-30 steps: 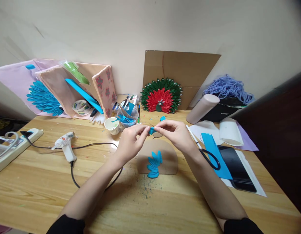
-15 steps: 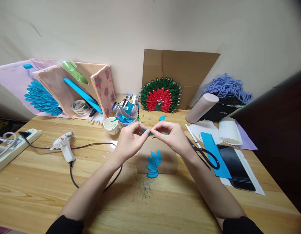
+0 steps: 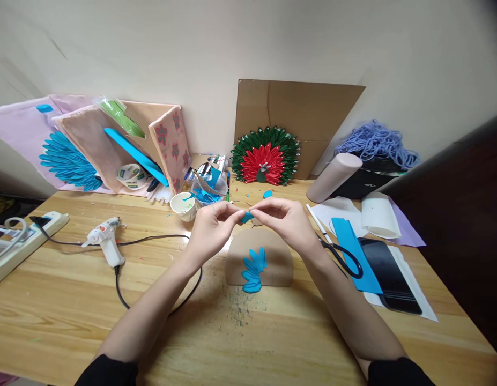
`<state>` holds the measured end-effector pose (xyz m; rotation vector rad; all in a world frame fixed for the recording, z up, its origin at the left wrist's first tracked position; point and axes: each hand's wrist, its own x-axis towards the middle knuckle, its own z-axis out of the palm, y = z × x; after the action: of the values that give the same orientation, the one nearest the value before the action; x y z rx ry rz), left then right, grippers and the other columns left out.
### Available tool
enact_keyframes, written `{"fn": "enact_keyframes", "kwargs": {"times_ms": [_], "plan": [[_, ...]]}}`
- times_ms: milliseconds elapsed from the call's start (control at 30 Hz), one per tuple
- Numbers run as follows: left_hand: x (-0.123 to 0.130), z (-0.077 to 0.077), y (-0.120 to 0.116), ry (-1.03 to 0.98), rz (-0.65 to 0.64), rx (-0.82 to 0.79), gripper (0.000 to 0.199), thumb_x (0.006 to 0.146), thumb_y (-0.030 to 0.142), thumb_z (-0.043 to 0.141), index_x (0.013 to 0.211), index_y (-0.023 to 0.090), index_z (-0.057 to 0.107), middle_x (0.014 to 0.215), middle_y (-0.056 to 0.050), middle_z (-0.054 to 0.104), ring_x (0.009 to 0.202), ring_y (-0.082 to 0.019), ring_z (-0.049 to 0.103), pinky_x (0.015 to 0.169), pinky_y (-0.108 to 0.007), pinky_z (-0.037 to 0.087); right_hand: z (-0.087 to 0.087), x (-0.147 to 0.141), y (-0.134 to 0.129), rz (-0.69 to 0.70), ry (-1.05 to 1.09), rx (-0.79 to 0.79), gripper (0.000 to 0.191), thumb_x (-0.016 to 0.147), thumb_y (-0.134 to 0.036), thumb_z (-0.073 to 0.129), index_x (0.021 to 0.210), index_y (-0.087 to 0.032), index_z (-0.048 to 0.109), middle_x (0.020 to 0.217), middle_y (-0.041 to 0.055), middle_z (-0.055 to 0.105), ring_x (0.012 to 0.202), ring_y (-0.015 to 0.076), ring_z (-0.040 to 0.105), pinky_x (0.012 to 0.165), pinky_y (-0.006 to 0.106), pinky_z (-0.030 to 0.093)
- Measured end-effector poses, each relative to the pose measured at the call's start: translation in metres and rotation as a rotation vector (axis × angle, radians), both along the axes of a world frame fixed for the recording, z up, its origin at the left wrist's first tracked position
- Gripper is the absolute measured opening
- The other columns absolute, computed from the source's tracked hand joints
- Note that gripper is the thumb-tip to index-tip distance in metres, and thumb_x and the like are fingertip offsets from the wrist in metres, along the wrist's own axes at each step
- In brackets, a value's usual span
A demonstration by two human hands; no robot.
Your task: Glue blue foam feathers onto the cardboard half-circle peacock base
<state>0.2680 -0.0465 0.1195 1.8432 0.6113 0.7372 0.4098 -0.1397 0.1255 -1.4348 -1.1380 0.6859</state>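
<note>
My left hand [image 3: 213, 229] pinches a small blue petal piece [image 3: 246, 216] between thumb and forefinger. Closed in a pinch at the piece's other side is my right hand [image 3: 281, 221]; the fingertips of both hands nearly meet around it. Just below them, a half-round cardboard piece [image 3: 240, 249] lies on the table. Several blue petals [image 3: 253, 271] sit on it in a fan near its lower middle. A pair of black scissors [image 3: 347, 259] lies by my right wrist, its blades partly hidden. Over a blue strip [image 3: 355, 252] rest the scissor handles.
A white glue gun [image 3: 107, 241] with a black cord lies at left, near a power strip [image 3: 29, 246]. Paper cup [image 3: 183, 207] and tub of blue scraps [image 3: 208, 190] stand behind my left hand. A red-green peacock [image 3: 265, 158], pink bottle [image 3: 334, 177] and phone [image 3: 388, 276] are also there.
The blue piece between my fingers has turned and shows more of its face. My hands have shifted only slightly, uncovering more of the cardboard's upper edge.
</note>
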Motion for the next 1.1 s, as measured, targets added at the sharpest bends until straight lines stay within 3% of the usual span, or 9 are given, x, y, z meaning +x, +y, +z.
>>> {"fn": "enact_keyframes", "kwargs": {"times_ms": [133, 267, 333, 467, 567, 700, 1100], "plan": [[-0.001, 0.003, -0.001, -0.016, -0.005, 0.042, 0.019, 0.078, 0.032, 0.060, 0.073, 0.015, 0.065, 0.069, -0.004, 0.067, 0.066, -0.014, 0.063, 0.062, -0.023, 0.048, 0.001, -0.004, -0.001, -0.036, -0.131, 0.089, 0.010, 0.076, -0.026, 0.063, 0.077, -0.017, 0.068, 0.077, 0.0036, 0.067, 0.069, 0.0144, 0.062, 0.064, 0.027, 0.051], [-0.002, 0.006, 0.001, -0.029, -0.006, 0.000, 0.023, 0.075, 0.038, 0.063, 0.077, 0.015, 0.065, 0.074, -0.005, 0.068, 0.071, -0.014, 0.063, 0.066, -0.024, 0.049, 0.003, -0.003, -0.005, -0.089, -0.394, 0.255, 0.008, 0.080, -0.022, 0.058, 0.080, -0.020, 0.066, 0.079, 0.0036, 0.066, 0.075, 0.0160, 0.061, 0.068, 0.030, 0.051], [-0.001, 0.008, 0.002, -0.004, -0.057, -0.129, 0.034, 0.076, 0.047, 0.058, 0.079, 0.014, 0.065, 0.076, -0.007, 0.069, 0.071, -0.016, 0.064, 0.064, -0.025, 0.050, 0.003, -0.001, -0.007, -0.107, -0.552, 0.363, 0.009, 0.081, -0.020, 0.058, 0.084, -0.023, 0.066, 0.084, 0.0040, 0.068, 0.081, 0.0177, 0.062, 0.072, 0.033, 0.050], [-0.001, 0.013, 0.000, 0.057, -0.332, -0.508, 0.064, 0.083, 0.062, 0.030, 0.070, 0.012, 0.067, 0.068, -0.012, 0.069, 0.068, -0.019, 0.066, 0.059, -0.028, 0.053, 0.000, 0.004, -0.010, -0.074, -0.840, 0.534, 0.015, 0.081, -0.017, 0.058, 0.089, -0.027, 0.065, 0.087, 0.0025, 0.070, 0.083, 0.0182, 0.062, 0.074, 0.034, 0.050], [-0.001, 0.014, -0.001, 0.017, -0.354, -0.584, 0.045, 0.080, 0.052, 0.048, 0.074, 0.013, 0.069, 0.070, -0.010, 0.070, 0.069, -0.019, 0.067, 0.067, -0.030, 0.054, 0.000, 0.008, -0.011, -0.037, -0.963, 0.595, 0.017, 0.080, -0.016, 0.059, 0.091, -0.027, 0.065, 0.088, 0.0027, 0.069, 0.084, 0.0178, 0.061, 0.073, 0.032, 0.051], [-0.002, 0.011, 0.000, -0.011, -0.271, -0.541, 0.022, 0.075, 0.037, 0.062, 0.075, 0.016, 0.069, 0.073, -0.006, 0.070, 0.070, -0.016, 0.067, 0.070, -0.028, 0.054, 0.002, 0.011, -0.010, 0.023, -1.039, 0.593, 0.018, 0.079, -0.013, 0.060, 0.092, -0.024, 0.065, 0.096, 0.0062, 0.067, 0.089, 0.0188, 0.060, 0.075, 0.033, 0.051], [-0.001, 0.008, 0.002, 0.051, -0.224, -0.348, 0.022, 0.075, 0.036, 0.062, 0.073, 0.015, 0.067, 0.072, -0.006, 0.070, 0.061, -0.013, 0.063, 0.059, -0.024, 0.052, 0.005, 0.014, -0.006, 0.153, -0.851, 0.353, 0.010, 0.085, -0.018, 0.052, 0.086, -0.021, 0.060, 0.104, 0.0088, 0.061, 0.097, 0.0187, 0.057, 0.081, 0.036, 0.049]]}}
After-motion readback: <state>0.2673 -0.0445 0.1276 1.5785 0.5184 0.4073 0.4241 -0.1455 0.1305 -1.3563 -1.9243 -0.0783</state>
